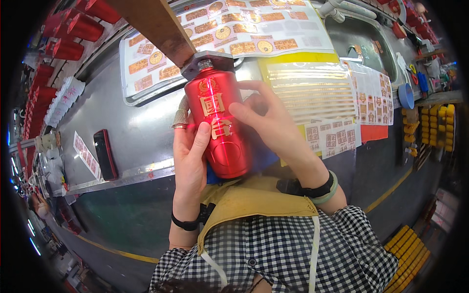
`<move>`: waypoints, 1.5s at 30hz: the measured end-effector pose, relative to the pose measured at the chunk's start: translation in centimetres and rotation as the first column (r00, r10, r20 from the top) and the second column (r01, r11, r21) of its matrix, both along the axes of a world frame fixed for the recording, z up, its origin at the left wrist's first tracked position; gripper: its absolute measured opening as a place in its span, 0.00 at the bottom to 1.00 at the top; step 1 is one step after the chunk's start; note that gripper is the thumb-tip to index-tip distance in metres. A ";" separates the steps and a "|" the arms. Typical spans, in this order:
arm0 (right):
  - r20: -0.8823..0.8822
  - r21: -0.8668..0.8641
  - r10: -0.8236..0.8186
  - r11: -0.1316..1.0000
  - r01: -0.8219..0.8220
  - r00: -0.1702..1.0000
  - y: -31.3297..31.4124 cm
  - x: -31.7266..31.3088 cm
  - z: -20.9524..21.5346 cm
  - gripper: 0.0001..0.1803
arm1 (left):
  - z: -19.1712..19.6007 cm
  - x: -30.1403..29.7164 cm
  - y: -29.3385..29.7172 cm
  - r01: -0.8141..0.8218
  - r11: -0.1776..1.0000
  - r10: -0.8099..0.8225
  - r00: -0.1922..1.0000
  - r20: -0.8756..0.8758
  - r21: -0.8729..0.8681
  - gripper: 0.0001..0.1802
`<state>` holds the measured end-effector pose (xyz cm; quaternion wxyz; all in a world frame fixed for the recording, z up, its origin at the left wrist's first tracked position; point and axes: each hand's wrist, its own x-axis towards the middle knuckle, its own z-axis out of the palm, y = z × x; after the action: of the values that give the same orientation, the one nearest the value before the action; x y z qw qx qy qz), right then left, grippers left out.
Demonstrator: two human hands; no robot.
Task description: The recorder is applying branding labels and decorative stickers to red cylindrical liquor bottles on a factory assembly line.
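Note:
A shiny red bottle with gold characters down its front lies between my two hands, its neck pointing away from me toward a dark metal block on a wooden bar. My left hand wraps the bottle's left side, thumb on its front, with a fingertip covered in pale wrapping. On the upper right side, my right hand has its thumb and fingers curled against the bottle near the gold characters. Right of it lie a sheet of gold strips and a sheet of small brown-printed labels.
A large sheet of gold decals covers a tray at the back. To the left are a phone, a narrow label strip, stacked white cups and red bottles. A metal sink and a blue bowl stand right.

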<state>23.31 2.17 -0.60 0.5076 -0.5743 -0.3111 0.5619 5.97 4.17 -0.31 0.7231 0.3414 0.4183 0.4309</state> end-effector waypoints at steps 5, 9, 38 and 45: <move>-0.092 -0.005 -0.011 1.000 0.011 0.996 -0.3 0.6 -0.1 0.24 | -0.3 -0.2 0.2 0.053 0.999 -0.053 0.998 -0.027 -0.009 0.30; -0.110 0.012 -0.037 0.999 0.038 0.993 -0.7 0.3 0.3 0.22 | -0.7 -1.5 0.7 0.156 0.988 -0.156 0.987 0.024 0.009 0.28; 0.106 -0.010 0.009 1.000 -0.008 0.994 0.5 0.1 1.4 0.30 | -0.3 -1.0 0.6 0.118 0.992 -0.113 0.988 0.109 -0.043 0.28; -0.002 -0.051 0.025 0.998 -0.025 1.000 0.4 1.1 1.8 0.26 | -0.7 -0.8 0.6 0.096 0.994 -0.087 0.987 0.133 -0.057 0.27</move>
<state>24.38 2.56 1.16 0.4861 -0.5826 -0.3034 0.5764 5.17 4.80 -0.97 0.7784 0.3082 0.3674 0.4051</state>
